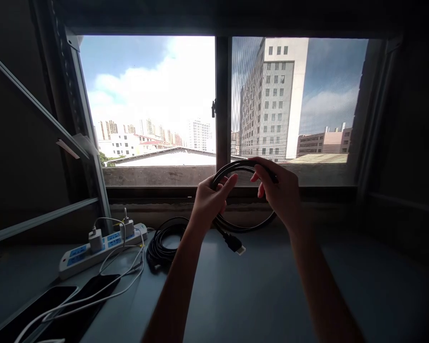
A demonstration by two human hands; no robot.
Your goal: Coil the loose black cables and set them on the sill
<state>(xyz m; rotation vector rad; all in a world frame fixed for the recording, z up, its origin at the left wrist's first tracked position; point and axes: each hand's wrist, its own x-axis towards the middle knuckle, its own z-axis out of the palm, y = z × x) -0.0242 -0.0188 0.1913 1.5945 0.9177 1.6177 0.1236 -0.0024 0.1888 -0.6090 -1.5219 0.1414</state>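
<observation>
A black cable (248, 230) is looped in a ring between both hands above the table. My left hand (212, 197) is closed round the ring's left side, its thumb pointing up and right. At the upper right of the ring, my right hand (277, 188) has its fingers curled round the cable. The cable's black plug (235, 244) with a light metal tip hangs below the ring, nearer the left hand. A second coiled black cable (152, 250) lies on the table, left of and partly behind my left forearm.
A white power strip (103, 257) with blue sockets and two plugged chargers lies at the left. White cords run over dark flat devices (46, 305) on the grey table (250, 295). Behind stands a window (223, 105) with a dark frame; metal bars (39, 102) cross the left side.
</observation>
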